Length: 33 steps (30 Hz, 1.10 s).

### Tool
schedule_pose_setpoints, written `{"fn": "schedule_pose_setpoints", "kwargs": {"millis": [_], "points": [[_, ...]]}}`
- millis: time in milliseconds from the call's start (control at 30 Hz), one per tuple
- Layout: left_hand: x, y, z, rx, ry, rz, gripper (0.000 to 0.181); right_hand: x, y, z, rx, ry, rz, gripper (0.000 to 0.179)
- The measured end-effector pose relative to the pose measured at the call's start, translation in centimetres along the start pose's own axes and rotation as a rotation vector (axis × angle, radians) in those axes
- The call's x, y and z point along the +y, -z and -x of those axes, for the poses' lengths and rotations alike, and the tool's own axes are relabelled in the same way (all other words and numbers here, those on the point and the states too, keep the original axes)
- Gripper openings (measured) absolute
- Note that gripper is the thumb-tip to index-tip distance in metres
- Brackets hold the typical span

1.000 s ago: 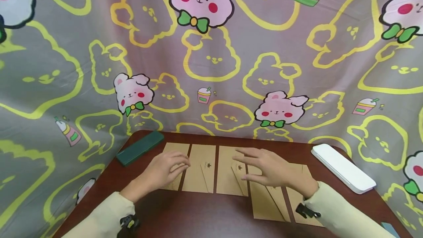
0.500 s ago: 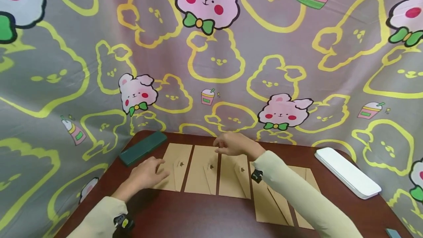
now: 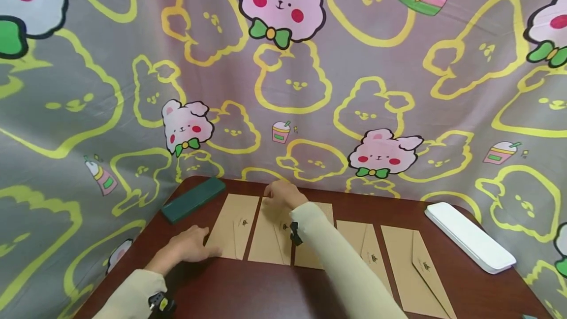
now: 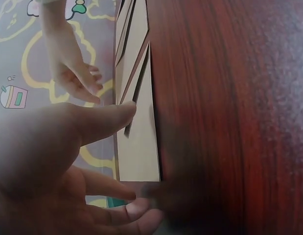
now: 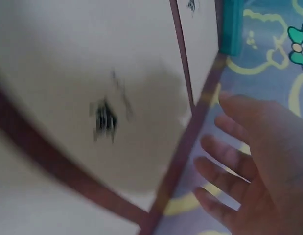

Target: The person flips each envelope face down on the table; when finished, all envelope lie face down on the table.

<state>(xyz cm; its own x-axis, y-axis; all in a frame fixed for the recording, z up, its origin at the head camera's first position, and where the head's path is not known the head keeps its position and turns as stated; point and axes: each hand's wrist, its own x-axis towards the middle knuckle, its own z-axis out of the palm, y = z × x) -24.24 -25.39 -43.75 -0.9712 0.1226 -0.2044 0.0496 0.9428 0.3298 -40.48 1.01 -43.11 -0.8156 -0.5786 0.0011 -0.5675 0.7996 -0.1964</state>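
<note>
Several brown paper envelopes lie in a row on the table, each with a slanted flap and a small dark crown print. My left hand (image 3: 188,244) is at the left edge of the leftmost envelope (image 3: 230,220), its thumb overlapping the lower left corner. In the left wrist view its thumb and fingers (image 4: 107,120) are spread, with nothing between them. My right hand (image 3: 283,195) is over the top end of the second envelope (image 3: 263,238). The right wrist view shows its fingers (image 5: 224,181) loosely bent and holding nothing. My right sleeve partly covers the third envelope (image 3: 305,257).
A dark green case (image 3: 193,200) lies at the back left of the table (image 3: 248,289). On the right is a white case (image 3: 469,238), beside the rightmost envelope (image 3: 407,265). A patterned curtain (image 3: 310,127) hangs right behind the table.
My right hand has swept left from above the right-hand envelopes to the second envelope's top. My left hand has drawn back left, uncovering most of the leftmost envelope. The head view has shifted slightly.
</note>
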Motion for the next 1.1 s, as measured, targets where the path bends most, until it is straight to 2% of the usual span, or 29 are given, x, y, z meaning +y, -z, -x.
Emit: {"fn": "schedule_pose_setpoints", "kwargs": {"millis": [100,233,467,600,700,900,1100], "points": [[-0.4,-0.5,0.1,-0.022,0.001,-0.011,0.090,-1.1,-1.6,-0.7,0.033,-0.072,-0.029,0.034],[-0.6,-0.9,0.0,-0.016,-0.003,-0.024,0.089,-2.3,-3.1,-1.7,0.052,-0.145,-0.040,0.048],[-0.7,-0.2,0.2,-0.002,0.017,-0.055,0.087,-4.4,-3.7,-2.6,0.028,-0.166,0.033,0.054],[-0.5,-0.2,0.1,0.017,-0.014,-0.070,0.083,-4.2,-4.2,-2.8,0.042,-0.188,0.052,0.057],[-0.2,-0.4,0.0,0.031,-0.040,-0.079,0.079,-3.9,-4.4,-2.9,0.043,-0.206,0.029,0.055],[0.5,-0.6,-0.4,0.042,-0.041,-0.087,0.065,-4.3,-4.0,-2.9,0.019,-0.203,-0.030,0.056],[1.3,-0.5,-0.9,0.008,-0.017,-0.138,0.062,-4.7,-3.8,-3.1,-0.013,-0.223,0.004,0.035]]}}
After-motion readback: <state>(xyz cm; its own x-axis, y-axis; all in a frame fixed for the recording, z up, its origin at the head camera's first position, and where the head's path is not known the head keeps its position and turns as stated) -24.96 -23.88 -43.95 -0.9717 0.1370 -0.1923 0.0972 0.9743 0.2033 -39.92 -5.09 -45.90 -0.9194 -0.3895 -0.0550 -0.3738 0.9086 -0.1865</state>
